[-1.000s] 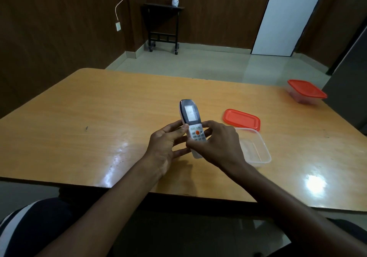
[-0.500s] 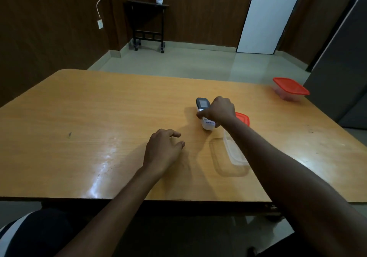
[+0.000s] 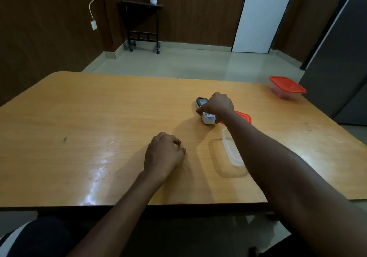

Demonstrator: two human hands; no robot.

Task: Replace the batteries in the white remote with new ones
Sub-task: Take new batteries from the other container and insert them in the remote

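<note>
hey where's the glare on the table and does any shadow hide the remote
Head view: glare streaks the table left of the left hand near the front edge; a shadow falls left of the remote, which stays visible though the right hand covers its middle.

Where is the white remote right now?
In the head view the white remote is on the wooden table, right of middle, with the right hand gripping it, just left of the loose red lid.
</note>
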